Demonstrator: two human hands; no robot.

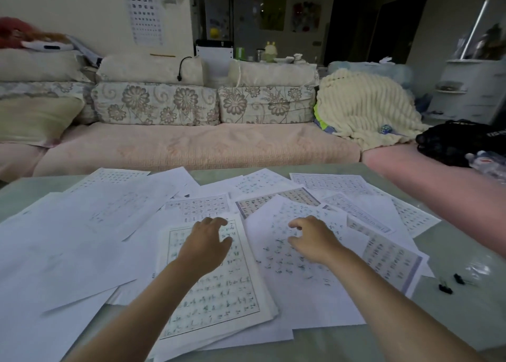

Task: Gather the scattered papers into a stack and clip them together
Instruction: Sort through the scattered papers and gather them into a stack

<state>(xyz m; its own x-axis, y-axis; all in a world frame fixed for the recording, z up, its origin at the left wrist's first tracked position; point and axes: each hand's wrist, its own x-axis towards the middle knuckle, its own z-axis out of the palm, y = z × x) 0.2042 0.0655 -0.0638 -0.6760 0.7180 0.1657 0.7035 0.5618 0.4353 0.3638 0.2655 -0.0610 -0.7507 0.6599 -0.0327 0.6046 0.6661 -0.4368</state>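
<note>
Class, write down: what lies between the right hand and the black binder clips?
In the head view, overlapping printed papers, then a bare strip of table beside the clips.

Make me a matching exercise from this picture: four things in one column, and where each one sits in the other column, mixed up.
Things:
1. left hand
2. two small black binder clips
3. cream ribbed blanket
4. white eye chart

Places:
A. on the wall
B. on the pale green table, right of the scattered papers
C. on the bordered sheet of handwritten characters
D. heaped on the pink sofa

Pairs: 1-C, 2-B, 3-D, 4-A
</note>
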